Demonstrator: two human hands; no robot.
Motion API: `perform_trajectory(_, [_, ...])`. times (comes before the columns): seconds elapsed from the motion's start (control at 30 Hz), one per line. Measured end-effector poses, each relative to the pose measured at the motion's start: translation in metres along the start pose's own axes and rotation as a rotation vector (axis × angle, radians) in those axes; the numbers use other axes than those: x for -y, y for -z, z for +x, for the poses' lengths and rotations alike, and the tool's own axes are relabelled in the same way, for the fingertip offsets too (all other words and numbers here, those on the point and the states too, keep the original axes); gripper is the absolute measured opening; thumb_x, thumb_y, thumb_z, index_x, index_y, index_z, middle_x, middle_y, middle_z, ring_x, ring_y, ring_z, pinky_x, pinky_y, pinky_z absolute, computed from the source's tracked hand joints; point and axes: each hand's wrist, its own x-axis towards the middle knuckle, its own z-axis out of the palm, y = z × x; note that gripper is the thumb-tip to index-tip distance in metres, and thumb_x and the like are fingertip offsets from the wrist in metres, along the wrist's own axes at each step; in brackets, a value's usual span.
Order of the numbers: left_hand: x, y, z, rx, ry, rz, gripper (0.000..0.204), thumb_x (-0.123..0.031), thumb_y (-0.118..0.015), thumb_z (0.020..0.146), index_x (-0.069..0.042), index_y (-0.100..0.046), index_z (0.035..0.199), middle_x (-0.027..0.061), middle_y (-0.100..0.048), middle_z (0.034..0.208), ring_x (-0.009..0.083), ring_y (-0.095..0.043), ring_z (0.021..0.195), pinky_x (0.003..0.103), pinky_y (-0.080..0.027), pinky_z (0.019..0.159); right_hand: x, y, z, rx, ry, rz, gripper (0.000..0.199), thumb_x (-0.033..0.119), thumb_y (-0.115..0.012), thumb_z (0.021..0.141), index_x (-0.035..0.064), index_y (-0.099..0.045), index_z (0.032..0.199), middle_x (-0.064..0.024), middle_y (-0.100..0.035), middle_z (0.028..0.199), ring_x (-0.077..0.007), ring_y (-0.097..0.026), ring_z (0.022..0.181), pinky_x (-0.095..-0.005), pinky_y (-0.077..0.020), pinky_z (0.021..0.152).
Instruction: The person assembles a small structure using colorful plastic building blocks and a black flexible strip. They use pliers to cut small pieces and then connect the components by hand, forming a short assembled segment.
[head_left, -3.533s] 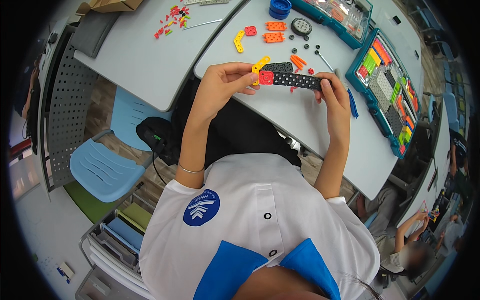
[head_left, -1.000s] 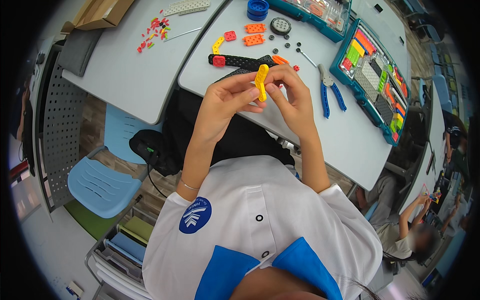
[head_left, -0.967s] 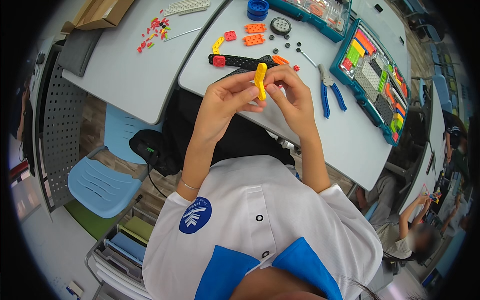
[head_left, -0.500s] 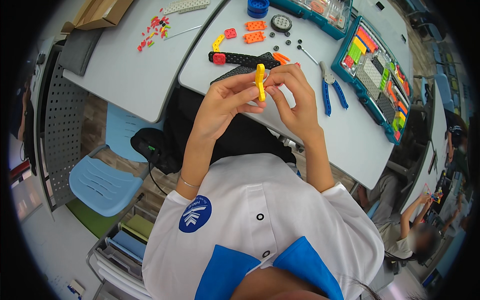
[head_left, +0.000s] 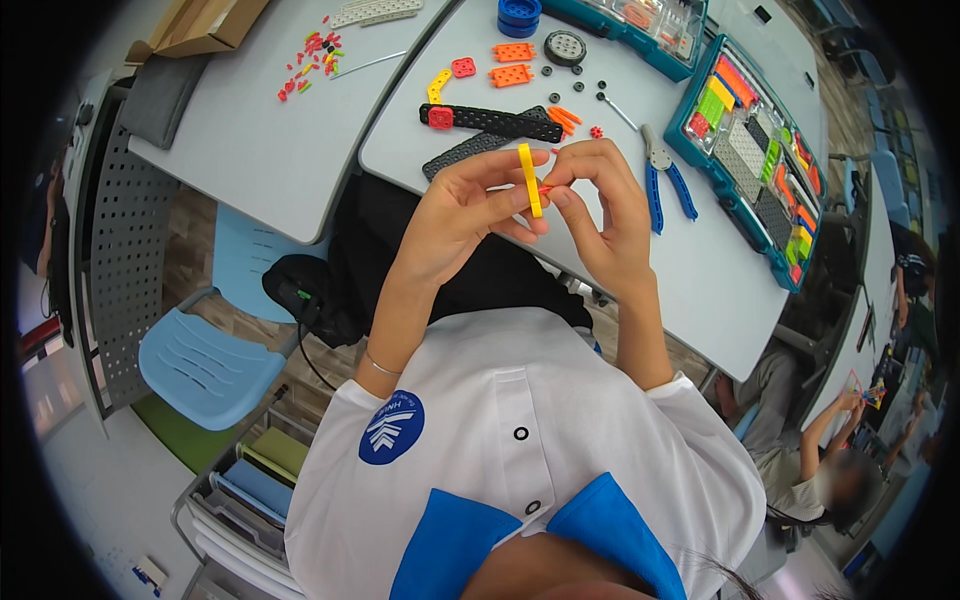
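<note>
My left hand pinches a yellow plastic construction piece, seen edge-on and held upright above the table's near edge. Against its right side, my right hand grips a small red peg between thumb and fingertips. The peg's tip meets the yellow piece; whether it sits in a hole is hidden. Just beyond my hands lie two crossed black perforated beams, with a red square connector on one end and a yellow angled piece beside it.
Orange plates, a grey wheel, blue rims and blue-handled pliers lie on the table. A teal case of coloured parts stands at right. Red pegs are scattered on the left table. Another person sits at lower right.
The yellow piece has turned so its edge looks straighter, and it has moved slightly down and right. The red peg in my right hand shows more clearly against it.
</note>
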Motion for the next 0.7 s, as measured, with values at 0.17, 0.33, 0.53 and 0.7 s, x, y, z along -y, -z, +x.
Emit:
perform_trajectory(0.17, [0.01, 0.002, 0.001, -0.01, -0.027, -0.033, 0.043, -0.008, -0.067, 0.095, -0.001, -0.058, 0.137, 0.0129, -0.069, 0.11, 0.0196, -0.072, 0.086, 0.032, -0.065, 0.073, 0.002, -0.019, -0.005, -0.113, -0.062, 0.19, 0.008, 0.001, -0.07, 0.088, 0.001, -0.065, 0.094, -0.0086, -0.062, 0.098, -0.0176, -0.058, 0.084, -0.0287, -0.0483, 0.073])
perform_trajectory(0.33, [0.015, 0.004, 0.0, -0.049, -0.05, -0.067, 0.043, -0.008, -0.066, 0.096, -0.001, -0.057, 0.137, 0.0138, -0.069, 0.113, 0.019, -0.071, 0.087, 0.031, -0.064, 0.074, 0.001, -0.021, -0.006, -0.095, -0.121, 0.164, 0.008, 0.002, -0.069, 0.089, 0.0004, -0.066, 0.096, -0.0088, -0.063, 0.1, -0.0163, -0.059, 0.087, -0.0278, -0.0489, 0.071])
perform_trajectory(0.53, [0.01, -0.001, -0.002, -0.041, -0.028, -0.117, 0.044, -0.009, -0.064, 0.098, 0.001, -0.054, 0.139, 0.0129, -0.069, 0.11, 0.0176, -0.07, 0.083, 0.029, -0.063, 0.072, 0.002, -0.018, -0.007, -0.128, -0.259, 0.43, 0.012, 0.002, -0.067, 0.092, -0.0012, -0.064, 0.103, -0.0076, -0.064, 0.101, -0.014, -0.061, 0.089, -0.0269, -0.0495, 0.077])
perform_trajectory(0.7, [0.008, 0.004, -0.005, 0.039, -0.011, -0.214, 0.044, -0.011, -0.062, 0.1, 0.0, -0.052, 0.141, 0.0091, -0.067, 0.104, 0.0151, -0.068, 0.081, 0.03, -0.063, 0.072, 0.007, -0.017, -0.006, -0.182, -0.276, 0.475, 0.016, 0.001, -0.067, 0.092, -0.0013, -0.063, 0.108, -0.0069, -0.064, 0.099, -0.0126, -0.062, 0.089, -0.0267, -0.049, 0.081])
